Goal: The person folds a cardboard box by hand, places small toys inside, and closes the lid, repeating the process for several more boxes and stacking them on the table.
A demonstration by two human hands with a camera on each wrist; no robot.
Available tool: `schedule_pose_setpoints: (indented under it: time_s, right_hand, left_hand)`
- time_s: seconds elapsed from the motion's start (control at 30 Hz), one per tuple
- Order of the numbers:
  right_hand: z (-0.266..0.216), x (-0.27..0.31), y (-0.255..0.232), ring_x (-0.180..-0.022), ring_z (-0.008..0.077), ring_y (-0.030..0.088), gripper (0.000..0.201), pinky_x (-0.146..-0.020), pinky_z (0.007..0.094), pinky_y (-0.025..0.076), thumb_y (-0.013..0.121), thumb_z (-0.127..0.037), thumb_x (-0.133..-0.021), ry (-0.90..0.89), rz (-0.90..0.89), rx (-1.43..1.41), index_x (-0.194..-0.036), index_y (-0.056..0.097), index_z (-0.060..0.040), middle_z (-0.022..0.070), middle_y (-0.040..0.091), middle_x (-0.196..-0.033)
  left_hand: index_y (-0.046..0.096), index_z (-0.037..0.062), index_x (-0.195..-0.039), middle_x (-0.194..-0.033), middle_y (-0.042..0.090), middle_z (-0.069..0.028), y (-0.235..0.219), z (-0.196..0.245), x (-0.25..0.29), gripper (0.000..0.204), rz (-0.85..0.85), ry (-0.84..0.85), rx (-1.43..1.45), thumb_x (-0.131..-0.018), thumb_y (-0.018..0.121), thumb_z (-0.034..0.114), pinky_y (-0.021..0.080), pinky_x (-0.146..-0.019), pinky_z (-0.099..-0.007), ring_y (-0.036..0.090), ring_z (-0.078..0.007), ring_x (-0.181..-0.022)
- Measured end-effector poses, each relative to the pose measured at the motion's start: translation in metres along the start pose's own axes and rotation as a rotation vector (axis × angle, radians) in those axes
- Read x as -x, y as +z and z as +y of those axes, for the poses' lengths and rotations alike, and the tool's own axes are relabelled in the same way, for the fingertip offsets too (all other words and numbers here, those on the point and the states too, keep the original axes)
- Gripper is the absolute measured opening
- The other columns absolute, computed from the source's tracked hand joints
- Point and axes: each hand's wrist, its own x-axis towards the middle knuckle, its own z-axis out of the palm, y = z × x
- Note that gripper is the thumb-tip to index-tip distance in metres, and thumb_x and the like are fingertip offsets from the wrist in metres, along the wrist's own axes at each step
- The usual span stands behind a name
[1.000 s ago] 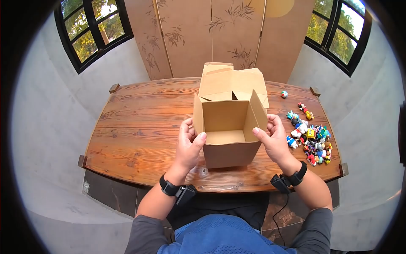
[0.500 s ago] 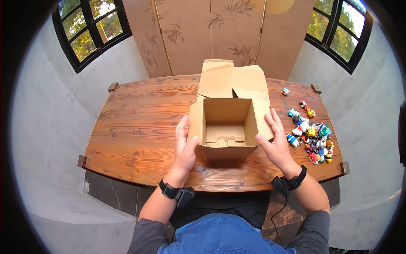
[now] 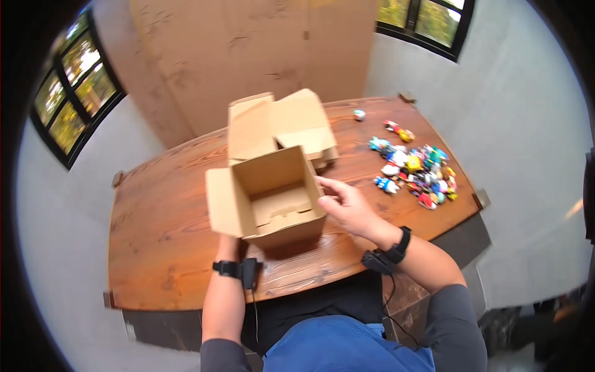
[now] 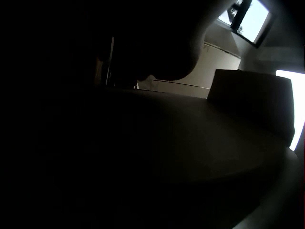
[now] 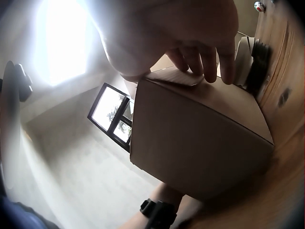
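Note:
An open-topped cardboard box (image 3: pixel 294 234) stands tilted near the front of the table, its left flap (image 3: pixel 222 201) spread outward. My left hand (image 3: pixel 229 245) reaches under that flap at the lower left; its fingers are hidden by the box and dark in the left wrist view. Along the right rim is my right hand (image 3: pixel 348 209), thumb and fingertips right at the edge. The right wrist view has its fingers (image 5: pixel 208 64) extended over a flap (image 5: pixel 177 76) folded down against the outer side.
Behind the box lies a second cardboard box (image 3: pixel 297 115) with raised flaps. A pile of small toy figures (image 3: pixel 415 170) covers part of the wooden table (image 3: pixel 161 229) at the right. A small ball-like toy (image 3: pixel 359 115) sits farther back.
The head view has swung right. Both side flaps have gone outward and the box is now turned and tilted. My left hand has moved from the left flap to below it.

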Motion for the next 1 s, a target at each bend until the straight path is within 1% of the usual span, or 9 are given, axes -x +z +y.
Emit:
schedule_pose_setpoints:
  time_s: [0.17, 0.33, 0.43, 0.47, 0.63, 0.7, 0.77, 0.87, 1.0]
  right_hand:
    - [-0.01, 0.0, -0.008, -0.107, 0.0151, 0.063, 0.06, -0.094, 0.0312, 0.051, 0.064, -0.021, -0.097, 0.088, -0.052, 0.079, -0.148, 0.041, 0.0, 0.0141, 0.061, -0.129]
    - [-0.015, 0.001, -0.032, -0.119, 0.0253, 0.059, 0.07, -0.097, 0.0377, 0.051, 0.062, -0.041, -0.097, 0.063, 0.063, 0.076, -0.147, 0.039, 0.0019, 0.0213, 0.059, -0.131]
    - [0.018, -0.013, -0.071, -0.127, 0.042, 0.051, 0.073, -0.109, 0.0477, 0.04, 0.064, -0.05, -0.09, -0.208, 0.217, 0.892, -0.14, 0.048, 0.0, 0.0238, 0.055, -0.137]
    - [0.026, -0.01, -0.084, -0.135, 0.0405, 0.044, 0.072, -0.111, 0.0508, 0.036, 0.065, -0.052, -0.087, -0.192, 0.303, 1.24, -0.137, 0.051, -0.0028, 0.0207, 0.052, -0.141]
    - [0.012, -0.003, -0.146, -0.147, 0.043, 0.024, 0.091, -0.116, 0.063, 0.019, 0.075, -0.048, -0.074, 0.352, 0.072, 1.648, -0.15, 0.04, -0.0115, 0.0209, 0.035, -0.156]
    - [0.012, -0.003, -0.158, -0.146, 0.0447, 0.026, 0.089, -0.117, 0.0628, 0.018, 0.075, -0.042, -0.074, 0.39, -0.046, 1.586, -0.151, 0.04, -0.0122, 0.0217, 0.037, -0.153]
    - [0.022, -0.001, -0.165, -0.139, 0.0425, 0.037, 0.077, -0.113, 0.0568, 0.029, 0.077, -0.038, -0.073, 0.237, 0.004, 1.609, -0.141, 0.053, -0.0117, 0.0193, 0.05, -0.141]
    - [0.024, 0.001, -0.164, -0.115, 0.0298, 0.052, 0.046, -0.093, 0.0413, 0.042, 0.077, -0.032, -0.071, 0.058, 0.016, 1.792, -0.112, 0.071, -0.0136, 0.0091, 0.062, -0.112]
    - [0.021, 0.002, -0.153, -0.116, 0.0305, 0.052, 0.037, -0.094, 0.0414, 0.042, 0.074, -0.028, -0.075, 0.012, -0.072, 1.871, -0.108, 0.073, -0.012, 0.0097, 0.061, -0.116]
  left_hand:
    - [0.063, 0.0051, -0.107, -0.09, 0.067, -0.0042, -0.005, -0.008, 0.012, 0.024, -0.238, -0.059, 0.053, -0.104, 0.047, 0.022, 0.054, -0.064, -0.0289, 0.064, -0.0127, -0.077]
    - [0.063, 0.005, -0.107, -0.09, 0.067, -0.0042, -0.007, -0.013, 0.013, 0.024, -0.44, -0.098, 0.078, -0.104, 0.047, 0.022, 0.054, -0.064, -0.0288, 0.064, -0.0128, -0.077]
    - [0.063, 0.005, -0.107, -0.09, 0.067, -0.0043, -0.018, -0.013, 0.017, 0.024, -0.468, -0.114, 0.081, -0.104, 0.047, 0.022, 0.054, -0.063, -0.0288, 0.064, -0.0129, -0.077]
    - [0.063, 0.005, -0.107, -0.09, 0.067, -0.0043, -0.019, -0.014, 0.02, 0.024, -0.467, -0.117, 0.082, -0.104, 0.047, 0.022, 0.054, -0.063, -0.0288, 0.064, -0.0129, -0.077]
    - [0.063, 0.0049, -0.108, -0.09, 0.067, -0.0043, -0.019, -0.011, 0.015, 0.024, -0.439, -0.133, 0.094, -0.104, 0.047, 0.022, 0.054, -0.063, -0.0287, 0.064, -0.013, -0.077]
    - [0.063, 0.0049, -0.108, -0.09, 0.067, -0.0043, -0.015, -0.011, 0.02, 0.024, -0.421, -0.142, 0.099, -0.104, 0.047, 0.022, 0.054, -0.063, -0.0287, 0.064, -0.0131, -0.077]
    - [0.063, 0.0049, -0.108, -0.09, 0.067, -0.0044, -0.03, -0.015, 0.043, 0.024, -0.406, -0.148, 0.103, -0.104, 0.047, 0.022, 0.054, -0.063, -0.0287, 0.064, -0.0131, -0.076]
    - [0.063, 0.0048, -0.108, -0.091, 0.067, -0.0044, -0.045, -0.02, 0.053, 0.023, -0.389, -0.161, 0.106, -0.104, 0.047, 0.022, 0.054, -0.063, -0.0286, 0.064, -0.0132, -0.076]
    - [0.063, 0.0048, -0.108, -0.091, 0.067, -0.0044, -0.041, -0.02, 0.05, 0.023, -0.381, -0.18, 0.117, -0.104, 0.047, 0.021, 0.054, -0.062, -0.0286, 0.064, -0.0133, -0.076]
